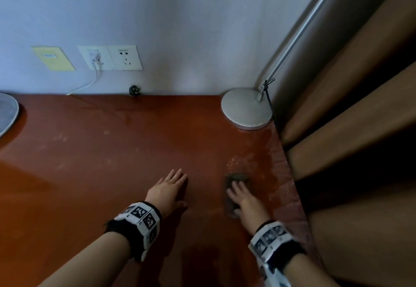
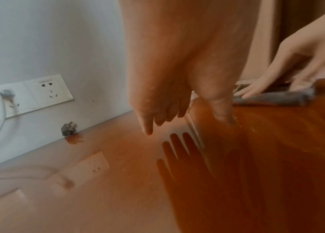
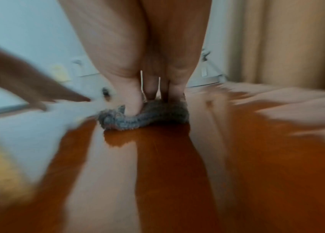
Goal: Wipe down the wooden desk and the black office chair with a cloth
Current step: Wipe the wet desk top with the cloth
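The reddish-brown wooden desk [image 1: 101,151] fills the head view. A small grey cloth [image 1: 236,180] lies flat on it near the right edge, with a wet sheen around it. My right hand [image 1: 244,196] presses down on the cloth [image 3: 143,116] with straight fingers. My left hand [image 1: 168,187] lies flat on the bare wood to the left of the cloth, fingers [image 2: 147,126] straight and together, holding nothing. From the left wrist, the cloth [image 2: 267,98] shows under the right hand [image 2: 297,63]. The black chair is out of view.
A round grey lamp base [image 1: 246,108] with a slanted metal pole stands at the desk's back right corner. Tan curtains [image 1: 360,118] hang right of the desk edge. Wall sockets [image 1: 123,57], a white charger cable and a loose black plug [image 1: 134,90] are at the back; a grey disc [image 1: 6,113] sits far left.
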The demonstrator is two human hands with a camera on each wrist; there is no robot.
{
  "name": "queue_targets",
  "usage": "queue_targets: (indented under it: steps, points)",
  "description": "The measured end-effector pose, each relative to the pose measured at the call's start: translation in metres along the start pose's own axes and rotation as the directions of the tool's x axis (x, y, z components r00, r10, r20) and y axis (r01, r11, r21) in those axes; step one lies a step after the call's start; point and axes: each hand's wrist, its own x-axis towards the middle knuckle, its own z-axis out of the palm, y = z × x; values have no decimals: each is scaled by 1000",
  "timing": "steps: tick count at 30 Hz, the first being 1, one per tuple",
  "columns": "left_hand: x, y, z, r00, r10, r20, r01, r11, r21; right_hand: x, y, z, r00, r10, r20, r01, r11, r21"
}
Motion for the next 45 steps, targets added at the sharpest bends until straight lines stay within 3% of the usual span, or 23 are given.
queue_targets:
  steps: [2, 4, 8, 11, 13, 15, 17, 21, 25, 27, 29, 32, 36, 39, 42, 45]
  points:
    - [9, 7, -1, 1000, 24, 2, -24, 1000, 1, 5, -24, 17, 976, -193, 104, 190, 981, 45]
    - [16, 11, -3, 999, 43, -5, -43, 999, -4, 16, -19, 13, 972, -211, 108, 198, 973, 116]
    - [19, 5, -10, 999, 51, -13, -51, 999, -5, 33, 40, -24, 995, 71, -63, -55, 973, 224]
    - [21, -5, -18, 999, 40, -18, -40, 999, 0, 41, 50, -27, 981, 179, -75, -172, 981, 86]
    - [25, -8, -22, 999, 40, -19, -40, 999, 4, 42, 22, -16, 996, 83, -14, -83, 997, 9]
    - [33, -4, -23, 998, 55, -17, -55, 998, 5, 38, -12, -1, 994, -90, 54, 89, 996, 22]
    - [43, 3, -25, 996, 85, -19, -85, 996, 1, 38, -22, 5, 979, -179, 92, 171, 981, 87]
    - [56, 8, -25, 994, 114, 0, -114, 993, -14, 52, 31, -27, 1000, -26, -8, 27, 969, 244]
    - [52, -6, -15, 995, 80, 56, -82, 996, 19, 64, 66, -45, 984, 160, -78, -149, 980, 132]
    - [51, -7, -14, 996, 82, 47, -83, 996, 26, 67, 47, -34, 993, 95, -66, -93, 995, 39]
    - [55, -5, -15, 996, 83, 38, -84, 996, 21, 67, 19, -18, 998, -58, 4, 58, 998, 22]
    - [60, -1, -16, 997, 72, 31, -72, 997, 8, 72, 13, -17, 988, -139, 64, 128, 980, 151]
    - [60, -3, -14, 997, 67, 30, -67, 998, -11, 88, 63, -54, 996, 57, -71, -41, 975, 216]
    - [61, -4, -14, 997, 68, 26, -68, 998, -7, 95, 74, -63, 984, 163, -65, -159, 985, 64]
    - [67, -3, -15, 998, 62, 26, -62, 998, -9, 98, 45, -48, 1000, 14, 22, -13, 999, -33]
    - [78, -6, -22, 1000, 23, 2, -22, 998, -53, 98, 35, -42, 991, -110, 80, 103, 991, 91]
